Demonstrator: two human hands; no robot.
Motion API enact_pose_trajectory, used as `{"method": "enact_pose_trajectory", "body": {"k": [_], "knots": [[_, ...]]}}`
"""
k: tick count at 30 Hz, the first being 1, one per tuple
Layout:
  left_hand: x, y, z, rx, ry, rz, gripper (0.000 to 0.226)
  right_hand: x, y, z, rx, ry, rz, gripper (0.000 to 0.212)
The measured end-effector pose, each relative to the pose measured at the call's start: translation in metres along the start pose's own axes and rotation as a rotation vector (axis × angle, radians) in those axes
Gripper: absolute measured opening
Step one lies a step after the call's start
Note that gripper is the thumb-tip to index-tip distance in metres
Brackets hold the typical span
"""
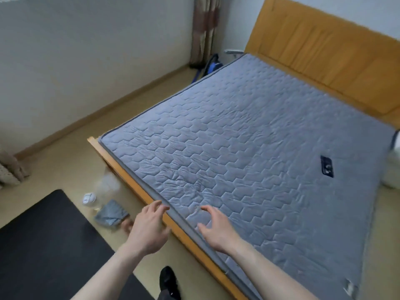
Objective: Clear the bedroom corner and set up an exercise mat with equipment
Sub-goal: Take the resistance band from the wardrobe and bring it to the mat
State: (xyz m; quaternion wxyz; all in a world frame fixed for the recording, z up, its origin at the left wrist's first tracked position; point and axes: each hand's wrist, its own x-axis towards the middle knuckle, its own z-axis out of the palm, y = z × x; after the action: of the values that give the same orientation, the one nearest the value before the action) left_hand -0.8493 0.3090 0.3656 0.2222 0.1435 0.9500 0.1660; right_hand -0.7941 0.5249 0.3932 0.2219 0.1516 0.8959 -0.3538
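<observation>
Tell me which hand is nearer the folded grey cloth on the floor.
Left. The left hand hovers just right of the folded grey cloth; the right hand is farther, over the mattress.

Black exercise mat (49,241) flat on floor, water bottle (89,200) just beside.

Tan floor (65,152) bears a black exercise mat (49,243) at 8 o'clock; a folded grey cloth (111,213) and clear bottle (89,200) lie beside it. Wooden bed frame (324,53) carries a grey quilted mattress (249,148), 3 o'clock.
</observation>
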Motion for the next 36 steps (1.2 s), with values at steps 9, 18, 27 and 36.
{"method": "enact_pose_trajectory", "body": {"k": [9,18,27,36], "knots": [[-0.005,0.239,0.049,0.135,-0.076,0.431,0.059,-0.142,0.184,-0.102,0.188,0.321,0.18,0.053],[-0.065,0.453,0.13,0.247,-0.17,0.704,0.06,-0.286,0.352,-0.171,0.31,0.525,0.317,0.052],[-0.114,0.628,0.184,0.345,-0.263,1.062,0.06,-0.414,0.454,-0.21,0.47,0.814,0.508,0.052],[-0.19,0.76,0.269,0.363,-0.369,1.292,0.064,-0.549,0.539,-0.223,0.453,0.994,0.7,0.055]]}}
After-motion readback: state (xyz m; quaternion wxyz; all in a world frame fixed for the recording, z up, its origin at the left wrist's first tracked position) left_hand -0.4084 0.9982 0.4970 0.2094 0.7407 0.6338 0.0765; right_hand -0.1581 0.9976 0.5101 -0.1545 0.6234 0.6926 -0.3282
